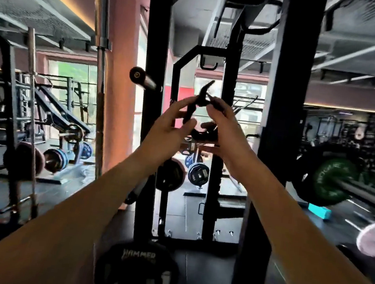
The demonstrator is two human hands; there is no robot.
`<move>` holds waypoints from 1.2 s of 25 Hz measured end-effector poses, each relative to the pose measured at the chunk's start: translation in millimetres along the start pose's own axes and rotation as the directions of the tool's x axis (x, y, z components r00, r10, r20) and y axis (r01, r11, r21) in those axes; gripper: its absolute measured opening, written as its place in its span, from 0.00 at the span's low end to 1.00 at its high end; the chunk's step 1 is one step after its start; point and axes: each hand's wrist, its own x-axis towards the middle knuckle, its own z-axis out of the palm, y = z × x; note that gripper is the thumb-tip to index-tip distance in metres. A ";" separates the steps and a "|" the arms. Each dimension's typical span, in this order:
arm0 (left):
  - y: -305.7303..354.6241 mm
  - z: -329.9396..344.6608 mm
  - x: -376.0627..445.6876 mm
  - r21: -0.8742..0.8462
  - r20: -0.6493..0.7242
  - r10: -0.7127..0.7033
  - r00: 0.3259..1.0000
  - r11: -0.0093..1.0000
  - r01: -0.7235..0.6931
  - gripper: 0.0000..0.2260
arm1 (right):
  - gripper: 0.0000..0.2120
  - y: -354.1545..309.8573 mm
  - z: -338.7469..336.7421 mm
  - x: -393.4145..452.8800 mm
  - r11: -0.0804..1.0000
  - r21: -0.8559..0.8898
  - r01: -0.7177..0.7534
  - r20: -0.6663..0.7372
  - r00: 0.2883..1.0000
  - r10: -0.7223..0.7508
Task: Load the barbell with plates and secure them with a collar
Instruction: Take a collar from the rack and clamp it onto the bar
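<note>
A bare barbell sleeve [142, 79] juts out past the left upright of a black power rack [148, 114], well apart from the hands. The left hand [166, 132] and right hand [224, 132], raised together between the rack's uprights, pinch a black spring collar [202, 96] between fingers and thumbs, its handle sticking up. At the rack's foot, a black plate [136, 273] marked "HAMMER" sits near the frame's lower edge.
</note>
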 end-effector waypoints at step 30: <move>65.9 511.7 -140.9 -0.044 0.119 -0.164 0.979 0.984 0.170 0.21 | 0.17 -4.6 -475.7 -236.6 0.880 0.004 -0.475 -0.313 0.835 0.452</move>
